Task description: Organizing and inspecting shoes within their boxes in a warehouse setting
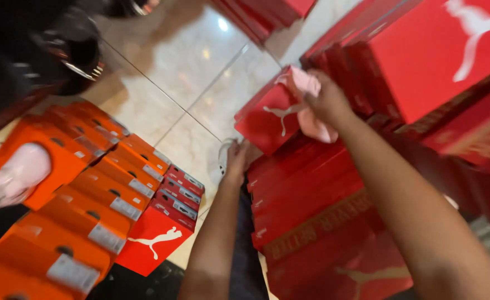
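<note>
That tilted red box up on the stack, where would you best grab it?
Probably by its two long sides, from the open aisle side. The red box sits tilted atop the stack, one end jutting toward the floor. The right hand with a pink cloth already rests on its top; the left hand is below.

I have one view only, from the camera on the person's head. It looks steeply down and forward over both forearms, tilted so the tiled floor (pixel 200 72) runs diagonally. It sits close: the red box stack (pixel 311 211) fills the right, the orange boxes (pixel 89 205) the lower left. Fast motion blurs the edges.
</note>
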